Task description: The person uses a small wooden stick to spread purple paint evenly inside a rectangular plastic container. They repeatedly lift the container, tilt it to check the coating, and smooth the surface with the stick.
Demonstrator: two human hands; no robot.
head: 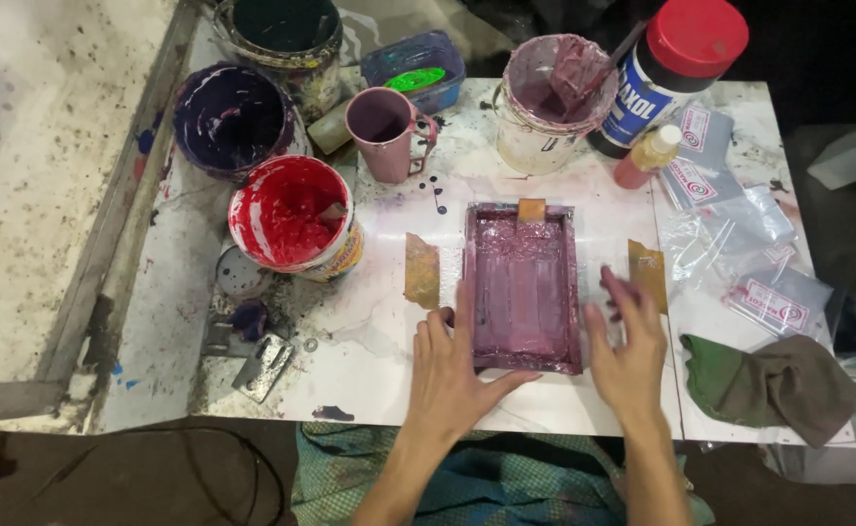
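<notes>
Purple-stained rectangular frame (524,288) flat on white surface (370,375), long axis pointing straight away; left hand (454,365) fingers spread on near-left corner; right hand (627,351) fingers splayed just beside right edge, holding nothing.

Small framed screen (523,287): wet, glossy purple ink film, streaked. Tape strips on frame (422,271): brown, matt, papery. Table top (379,360): white, smooth, slightly shiny, ink-stained. Red ink tub (290,212): plastic-looking, contents thick, glossy. Dark purple bucket (233,117): smeared, semi-gloss inside. Mug (385,131): mauve, smooth plastic look. White pail (548,102): plastic, crusted with matt purple paste. Bags (740,244): clear, crinkled, shiny plastic film. Rags (774,375): green and brown cloth, matt, soft. Scraper (262,365): dull grey metal.
</notes>
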